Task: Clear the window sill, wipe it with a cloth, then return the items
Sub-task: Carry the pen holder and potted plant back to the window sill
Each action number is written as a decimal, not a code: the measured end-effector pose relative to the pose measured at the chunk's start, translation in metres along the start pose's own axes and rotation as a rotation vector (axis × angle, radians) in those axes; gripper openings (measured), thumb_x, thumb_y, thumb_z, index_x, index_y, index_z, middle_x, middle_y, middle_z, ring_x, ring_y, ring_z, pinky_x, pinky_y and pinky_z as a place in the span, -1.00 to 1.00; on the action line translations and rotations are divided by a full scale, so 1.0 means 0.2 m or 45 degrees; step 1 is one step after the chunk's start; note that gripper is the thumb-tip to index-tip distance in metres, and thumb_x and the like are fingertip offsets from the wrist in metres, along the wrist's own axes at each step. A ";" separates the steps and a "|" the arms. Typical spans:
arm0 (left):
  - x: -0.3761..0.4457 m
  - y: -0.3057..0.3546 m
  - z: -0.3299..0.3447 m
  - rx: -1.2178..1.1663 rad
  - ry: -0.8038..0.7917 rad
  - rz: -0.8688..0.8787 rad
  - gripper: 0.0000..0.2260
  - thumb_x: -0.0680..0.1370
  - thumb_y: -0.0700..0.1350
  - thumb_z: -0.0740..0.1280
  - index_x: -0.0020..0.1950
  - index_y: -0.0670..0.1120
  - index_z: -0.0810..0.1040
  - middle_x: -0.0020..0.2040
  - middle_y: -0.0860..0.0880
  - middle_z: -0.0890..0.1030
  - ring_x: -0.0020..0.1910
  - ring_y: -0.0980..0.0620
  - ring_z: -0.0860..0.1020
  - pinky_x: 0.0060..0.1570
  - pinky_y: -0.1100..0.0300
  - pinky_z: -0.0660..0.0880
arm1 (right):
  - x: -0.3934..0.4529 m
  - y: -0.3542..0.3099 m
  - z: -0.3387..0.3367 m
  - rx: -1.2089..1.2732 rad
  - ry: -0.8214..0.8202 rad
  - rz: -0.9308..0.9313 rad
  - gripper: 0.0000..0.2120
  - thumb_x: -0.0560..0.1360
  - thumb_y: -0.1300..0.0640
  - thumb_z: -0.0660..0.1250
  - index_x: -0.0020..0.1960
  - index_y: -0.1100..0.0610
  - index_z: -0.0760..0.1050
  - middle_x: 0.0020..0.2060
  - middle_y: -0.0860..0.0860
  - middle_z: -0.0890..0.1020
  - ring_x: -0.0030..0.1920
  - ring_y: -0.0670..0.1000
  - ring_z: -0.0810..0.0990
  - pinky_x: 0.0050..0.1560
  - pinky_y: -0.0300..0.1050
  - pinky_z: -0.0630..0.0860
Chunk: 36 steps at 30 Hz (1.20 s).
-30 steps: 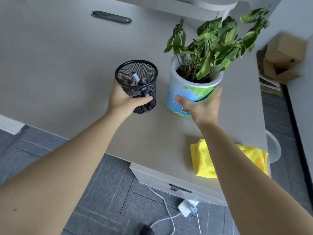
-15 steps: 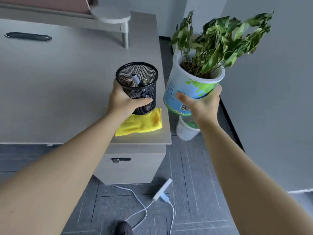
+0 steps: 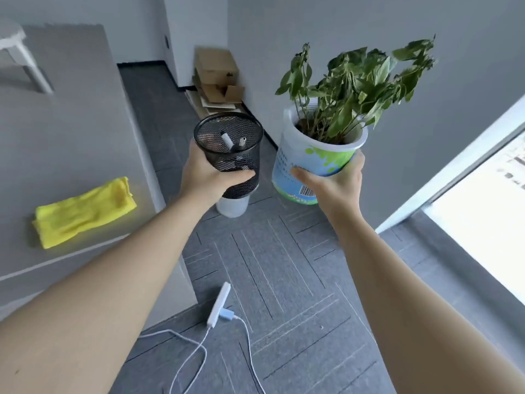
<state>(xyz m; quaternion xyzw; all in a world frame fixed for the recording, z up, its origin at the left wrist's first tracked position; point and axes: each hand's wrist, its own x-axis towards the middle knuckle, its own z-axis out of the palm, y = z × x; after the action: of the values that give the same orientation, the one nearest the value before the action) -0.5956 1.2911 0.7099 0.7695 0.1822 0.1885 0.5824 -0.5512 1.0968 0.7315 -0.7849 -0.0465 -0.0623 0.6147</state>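
Left hand (image 3: 203, 177) clamped around black mesh pen holder (image 3: 230, 155), frame centre, held in the air above the floor. Right hand (image 3: 331, 184) wrapped around potted plant (image 3: 318, 155) just right of it; pot tilted slightly. Yellow cloth (image 3: 85, 211) lies folded on grey desk (image 3: 71, 137), left of frame. Window sill (image 3: 454, 163) at right edge.

Grey carpet floor (image 3: 284, 280), grey walls (image 3: 341, 29), bright window (image 3: 483, 223) right.
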 end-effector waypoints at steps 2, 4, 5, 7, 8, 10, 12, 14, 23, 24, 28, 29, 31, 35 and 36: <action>-0.01 0.06 0.11 0.001 -0.054 0.028 -0.18 0.00 0.04 0.54 0.21 -0.11 0.40 0.17 -0.03 0.58 0.16 0.00 0.53 0.24 0.04 0.45 | -0.01 0.01 -0.12 -0.008 0.117 0.021 -0.20 0.17 0.21 0.60 0.27 0.20 0.22 0.06 -0.03 0.42 0.01 -0.10 0.48 0.00 -0.24 0.51; -0.02 0.12 0.23 -0.011 -0.133 0.055 -0.19 0.04 -0.02 0.53 0.24 -0.13 0.37 0.19 -0.04 0.56 0.18 0.01 0.51 0.23 0.12 0.41 | -0.01 0.03 -0.24 -0.031 0.221 0.035 -0.18 0.16 0.20 0.61 0.27 0.22 0.23 0.08 0.00 0.43 0.05 -0.05 0.46 -0.01 -0.21 0.50; -0.02 0.15 0.29 -0.041 -0.180 0.059 -0.19 0.04 -0.03 0.52 0.25 -0.13 0.36 0.20 -0.04 0.55 0.18 0.02 0.50 0.24 0.13 0.40 | -0.02 0.04 -0.31 -0.031 0.263 0.046 -0.16 0.12 0.17 0.61 0.26 0.23 0.23 0.08 0.02 0.44 0.05 -0.04 0.46 -0.01 -0.19 0.50; -0.03 0.20 0.42 -0.087 -0.286 0.075 -0.15 0.01 0.00 0.52 0.26 -0.11 0.36 0.21 -0.03 0.55 0.18 0.02 0.50 0.25 0.13 0.39 | -0.03 0.05 -0.44 -0.037 0.355 0.067 -0.16 0.07 0.10 0.57 0.23 0.20 0.24 0.10 0.06 0.46 0.07 -0.02 0.49 0.04 -0.13 0.52; -0.03 0.22 0.49 -0.090 -0.330 0.092 -0.14 -0.02 0.04 0.52 0.25 -0.10 0.37 0.20 -0.03 0.56 0.18 0.02 0.51 0.26 0.11 0.40 | -0.04 0.06 -0.51 -0.051 0.401 0.079 -0.20 0.05 0.07 0.54 0.19 0.15 0.25 0.10 0.05 0.47 0.06 -0.02 0.49 0.04 -0.13 0.53; -0.04 0.27 0.64 -0.075 -0.428 0.140 -0.15 -0.04 0.09 0.53 0.21 -0.09 0.42 0.17 -0.03 0.60 0.16 0.01 0.54 0.27 0.02 0.42 | -0.05 0.08 -0.65 -0.047 0.472 0.094 -0.25 0.05 0.08 0.54 0.12 0.07 0.22 0.00 -0.05 0.46 -0.02 -0.11 0.49 -0.04 -0.25 0.53; -0.06 0.32 0.79 -0.055 -0.514 0.189 -0.16 -0.03 0.10 0.57 0.20 -0.08 0.44 0.15 -0.03 0.61 0.16 -0.02 0.56 0.26 -0.07 0.45 | -0.06 0.10 -0.79 -0.046 0.529 0.099 -0.23 0.07 0.14 0.59 0.13 0.08 0.21 -0.11 -0.18 0.42 -0.09 -0.24 0.46 -0.16 -0.40 0.50; -0.10 0.37 0.94 -0.059 -0.567 0.207 -0.16 -0.03 0.08 0.57 0.21 -0.08 0.42 0.16 -0.03 0.60 0.17 -0.01 0.55 0.26 -0.07 0.44 | -0.06 0.13 -0.93 -0.069 0.592 0.114 -0.27 0.15 0.22 0.60 0.14 0.12 0.22 -0.13 -0.18 0.40 -0.11 -0.23 0.45 -0.19 -0.39 0.49; -0.35 0.68 1.77 -0.058 -0.776 0.265 -0.15 0.00 0.03 0.51 0.25 -0.09 0.32 0.18 0.01 0.52 0.13 0.04 0.47 0.11 0.21 0.35 | 0.06 0.34 -1.75 -0.073 0.796 0.102 -0.29 0.21 0.29 0.56 0.21 0.20 0.22 -0.15 -0.20 0.37 -0.14 -0.27 0.42 -0.34 -0.57 0.46; -0.38 0.71 1.90 -0.057 -0.786 0.266 -0.17 0.02 0.01 0.51 0.25 -0.08 0.31 0.15 0.03 0.51 0.12 0.05 0.46 0.10 0.22 0.34 | 0.09 0.37 -1.87 -0.072 0.807 0.098 -0.30 0.21 0.30 0.56 0.20 0.19 0.21 -0.15 -0.21 0.36 -0.14 -0.27 0.42 -0.34 -0.58 0.46; -0.50 0.87 2.46 -0.038 -0.831 0.272 -0.24 0.16 -0.09 0.57 0.27 -0.09 0.29 0.11 0.07 0.45 0.08 0.08 0.42 0.07 0.23 0.31 | 0.23 0.52 -2.40 -0.074 0.834 0.094 -0.31 0.21 0.30 0.56 0.17 0.18 0.21 -0.10 -0.12 0.41 -0.12 -0.25 0.43 -0.39 -0.57 0.44; -0.54 0.92 2.60 -0.033 -0.834 0.279 -0.26 0.19 -0.11 0.57 0.27 -0.10 0.29 0.11 0.07 0.45 0.09 0.08 0.42 0.07 0.23 0.31 | 0.26 0.55 -2.54 -0.078 0.832 0.100 -0.30 0.21 0.30 0.56 0.20 0.21 0.22 -0.05 -0.06 0.42 -0.11 -0.22 0.44 -0.40 -0.57 0.44; -0.61 1.01 2.87 -0.015 -0.862 0.291 -0.27 0.20 -0.12 0.57 0.26 -0.11 0.29 0.12 0.05 0.45 0.10 0.06 0.42 0.08 0.22 0.31 | 0.32 0.61 -2.81 -0.102 0.852 0.113 -0.29 0.21 0.29 0.56 0.21 0.20 0.22 0.03 0.01 0.42 -0.06 -0.11 0.47 -0.38 -0.58 0.44; -0.69 1.15 3.33 -0.002 -0.920 0.327 -0.20 0.15 -0.07 0.58 0.29 -0.10 0.28 0.23 -0.02 0.49 0.16 0.03 0.44 0.12 0.22 0.33 | 0.40 0.73 -3.24 -0.121 0.944 0.128 -0.26 0.20 0.28 0.57 0.23 0.23 0.22 0.05 0.01 0.41 0.02 -0.03 0.46 -0.35 -0.58 0.46; -0.71 1.18 3.42 -0.011 -0.927 0.337 -0.18 0.12 -0.05 0.57 0.30 -0.10 0.28 0.24 -0.03 0.50 0.18 0.01 0.45 0.14 0.21 0.34 | 0.41 0.76 -3.33 -0.107 0.968 0.133 -0.24 0.20 0.28 0.57 0.25 0.25 0.22 0.04 0.00 0.42 0.03 -0.02 0.47 -0.35 -0.58 0.46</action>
<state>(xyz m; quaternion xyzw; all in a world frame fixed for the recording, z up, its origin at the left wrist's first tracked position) -0.3599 0.5933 0.7552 0.8004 -0.1382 -0.0227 0.5828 -0.4739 0.4142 0.7548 -0.7316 0.2274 -0.3195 0.5576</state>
